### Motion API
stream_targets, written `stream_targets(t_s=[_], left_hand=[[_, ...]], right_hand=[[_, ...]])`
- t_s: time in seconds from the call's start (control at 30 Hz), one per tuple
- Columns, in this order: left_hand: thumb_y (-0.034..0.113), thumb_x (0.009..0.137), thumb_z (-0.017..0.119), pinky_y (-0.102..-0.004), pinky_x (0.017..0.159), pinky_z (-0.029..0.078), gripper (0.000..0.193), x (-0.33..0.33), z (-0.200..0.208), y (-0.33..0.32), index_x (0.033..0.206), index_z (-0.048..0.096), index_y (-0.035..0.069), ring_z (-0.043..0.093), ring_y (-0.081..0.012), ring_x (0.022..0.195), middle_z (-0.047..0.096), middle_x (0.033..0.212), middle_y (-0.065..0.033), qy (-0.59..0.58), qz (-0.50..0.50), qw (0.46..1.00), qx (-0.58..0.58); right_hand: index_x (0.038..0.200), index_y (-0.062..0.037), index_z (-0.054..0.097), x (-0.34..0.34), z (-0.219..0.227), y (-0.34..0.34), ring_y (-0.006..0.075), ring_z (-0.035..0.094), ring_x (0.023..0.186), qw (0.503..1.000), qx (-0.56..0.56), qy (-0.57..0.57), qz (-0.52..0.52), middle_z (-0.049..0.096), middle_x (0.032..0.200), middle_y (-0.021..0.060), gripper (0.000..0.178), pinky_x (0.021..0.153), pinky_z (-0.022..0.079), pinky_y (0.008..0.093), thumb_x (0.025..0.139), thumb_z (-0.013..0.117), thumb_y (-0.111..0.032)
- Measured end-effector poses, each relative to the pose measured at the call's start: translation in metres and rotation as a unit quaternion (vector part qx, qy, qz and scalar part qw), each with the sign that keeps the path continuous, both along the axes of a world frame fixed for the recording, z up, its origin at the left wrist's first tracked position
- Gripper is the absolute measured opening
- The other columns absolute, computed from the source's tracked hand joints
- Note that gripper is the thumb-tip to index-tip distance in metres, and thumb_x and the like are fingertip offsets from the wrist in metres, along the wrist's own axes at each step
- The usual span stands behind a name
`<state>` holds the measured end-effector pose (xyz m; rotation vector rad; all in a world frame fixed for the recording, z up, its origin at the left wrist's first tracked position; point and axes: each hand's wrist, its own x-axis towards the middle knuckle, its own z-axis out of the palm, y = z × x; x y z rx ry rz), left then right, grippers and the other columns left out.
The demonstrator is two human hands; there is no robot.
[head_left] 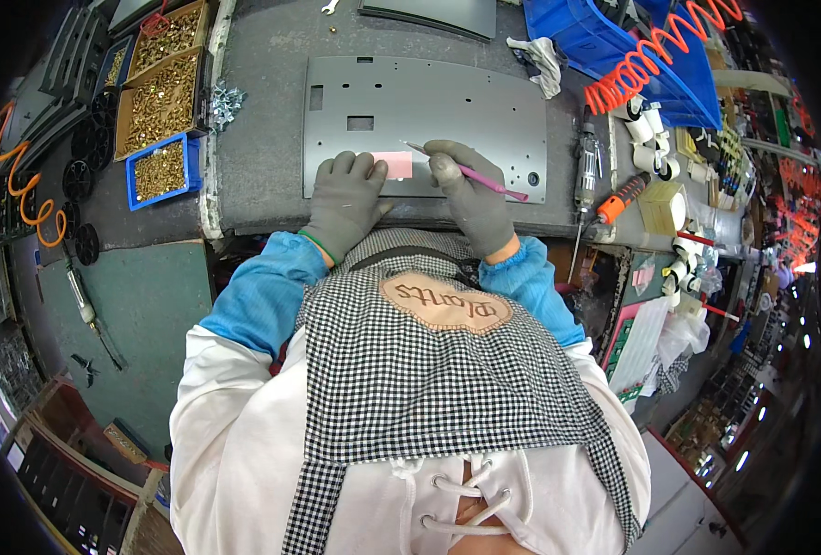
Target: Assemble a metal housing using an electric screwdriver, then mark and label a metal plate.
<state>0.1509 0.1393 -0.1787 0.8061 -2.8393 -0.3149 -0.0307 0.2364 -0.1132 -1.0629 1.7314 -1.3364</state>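
Note:
A dark grey metal panel [438, 102] with small holes and cut-outs lies on the bench in front of me. My left hand [345, 202], in a grey glove, rests on the panel's near left edge with its fingers laid flat. Beside those fingertips a pink slip of paper [398, 165] lies on the panel. My right hand [473, 194], gloved too, is closed around a slim pink pen [492, 182]. The pen's pale tip points left and away, above the paper's far right corner, and its other end sticks out to the right.
Trays of brass fittings [159, 109] and a blue bin [160, 173] stand at the left. A screwdriver tool [586, 166], an orange-handled tool [623, 197] and a white cloth [542, 65] lie right of the panel. A coiled orange hose [651, 55] hangs by blue crates [577, 32].

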Motion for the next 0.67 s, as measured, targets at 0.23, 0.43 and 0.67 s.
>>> stream_targets(t_s=[0.23, 0.43, 0.67], left_hand=[[0.04, 0.072, 0.082, -0.0411, 0.095, 0.044, 0.061, 0.003, -0.001, 0.001, 0.124, 0.065, 0.012, 0.054, -0.0231, 0.113, 0.059, 0.114, -0.0026, -0.009, -0.002, 1.0, 0.017], [0.041, 0.071, 0.082, -0.0441, 0.096, 0.043, 0.063, 0.016, -0.003, 0.002, 0.124, 0.065, 0.011, 0.053, -0.027, 0.116, 0.06, 0.121, -0.0058, 0.028, 0.047, 0.998, 0.031], [0.041, 0.07, 0.083, -0.0467, 0.097, 0.043, 0.063, 0.024, -0.006, 0.003, 0.123, 0.066, 0.012, 0.053, -0.0284, 0.117, 0.059, 0.124, -0.0074, 0.029, 0.058, 0.997, 0.036]], right_hand=[[0.106, 0.001, 0.072, 0.002, -0.001, -0.006, 0.0187, 0.067, 0.085, 0.998, 0.037, 0.039, 0.037, 0.072, 0.094, 0.0112, 0.036, 0.076, 0.053, 0.0318, 0.093, 0.07, -0.033], [0.099, -0.0031, 0.074, 0.002, -0.023, -0.018, 0.0239, 0.07, 0.081, 0.994, 0.064, 0.074, 0.038, 0.074, 0.091, 0.0128, 0.033, 0.074, 0.055, 0.0349, 0.091, 0.07, -0.034], [0.098, -0.0062, 0.076, 0.012, -0.031, -0.027, 0.0248, 0.072, 0.083, 0.987, 0.104, 0.109, 0.051, 0.075, 0.091, 0.013, 0.035, 0.076, 0.056, 0.0368, 0.091, 0.069, -0.04]])
